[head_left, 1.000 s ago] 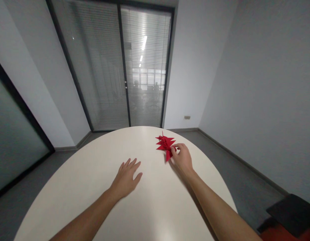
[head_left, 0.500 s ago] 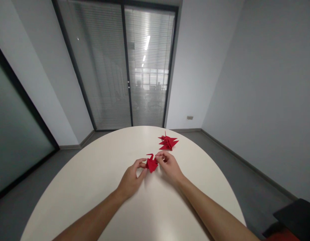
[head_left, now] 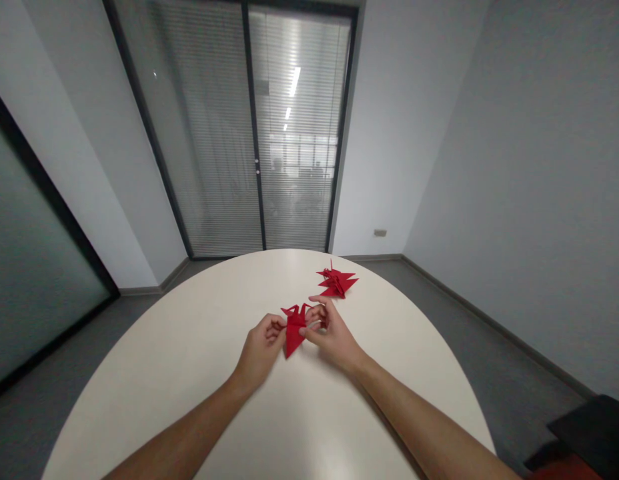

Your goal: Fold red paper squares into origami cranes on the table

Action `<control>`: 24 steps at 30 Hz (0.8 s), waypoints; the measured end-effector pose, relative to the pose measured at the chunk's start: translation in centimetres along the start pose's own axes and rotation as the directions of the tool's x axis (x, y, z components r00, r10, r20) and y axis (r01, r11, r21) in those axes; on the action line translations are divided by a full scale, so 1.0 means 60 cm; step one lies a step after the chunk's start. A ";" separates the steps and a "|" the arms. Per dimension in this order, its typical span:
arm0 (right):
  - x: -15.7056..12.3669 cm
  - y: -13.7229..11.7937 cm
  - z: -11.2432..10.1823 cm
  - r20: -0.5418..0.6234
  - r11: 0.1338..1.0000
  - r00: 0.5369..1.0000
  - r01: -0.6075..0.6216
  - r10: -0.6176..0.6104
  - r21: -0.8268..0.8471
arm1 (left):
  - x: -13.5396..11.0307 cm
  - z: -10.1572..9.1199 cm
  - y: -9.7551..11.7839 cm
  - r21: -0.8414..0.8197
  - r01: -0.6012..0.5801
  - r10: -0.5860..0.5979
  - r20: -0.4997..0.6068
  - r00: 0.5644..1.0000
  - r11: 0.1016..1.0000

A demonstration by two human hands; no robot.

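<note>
Between my hands, over the middle of the table, is a red origami crane (head_left: 295, 329). Two narrow folded points rise from its far side, and a broad triangular wing hangs toward me. My left hand (head_left: 263, 343) pinches the crane's left edge, its fingers curled. From the other side, the thumb of my right hand (head_left: 334, 337) presses on the right edge, with fingers bent behind the paper. Beyond my right hand lies a small heap of red folded-paper cranes (head_left: 338, 283), overlapping one another.
The round white table (head_left: 189, 373) fills the lower view. A glass door with blinds (head_left: 299, 200) stands past its far edge. Grey walls rise on both sides. A dark chair-like object (head_left: 592, 427) sits at lower right, off the table.
The crane has turned, so its broad wing now faces me and both narrow points show at the far side. My right fingers have shifted from its tip to its right edge.
</note>
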State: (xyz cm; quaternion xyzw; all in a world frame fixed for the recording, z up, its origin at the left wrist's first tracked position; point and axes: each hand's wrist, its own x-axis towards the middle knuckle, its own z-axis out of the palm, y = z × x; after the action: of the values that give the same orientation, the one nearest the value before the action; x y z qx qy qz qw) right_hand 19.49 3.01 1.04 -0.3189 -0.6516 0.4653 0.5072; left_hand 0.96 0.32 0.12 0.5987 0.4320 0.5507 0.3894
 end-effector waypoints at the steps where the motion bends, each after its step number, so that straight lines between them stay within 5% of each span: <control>1: -0.001 0.001 -0.001 0.003 1.000 1.000 0.001 -0.001 -0.002 | 0.001 0.001 0.000 -0.016 0.011 -0.011 -0.004 1.000 1.000; 9: -0.010 -0.007 -0.002 0.154 0.995 0.984 0.098 -0.094 -0.021 | 0.002 -0.003 -0.001 -0.061 0.043 -0.048 -0.078 0.996 0.997; 24: 0.001 -0.001 0.004 0.075 0.987 0.997 -0.027 0.016 0.155 | -0.006 0.006 0.009 -0.036 0.107 -0.103 0.084 0.991 0.994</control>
State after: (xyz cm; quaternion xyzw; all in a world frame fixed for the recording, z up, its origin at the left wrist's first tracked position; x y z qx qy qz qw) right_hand 19.23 2.96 1.11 -0.2678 -0.6280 0.5319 0.5010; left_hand 1.34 -0.19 0.51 0.5894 0.4353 0.5129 0.4472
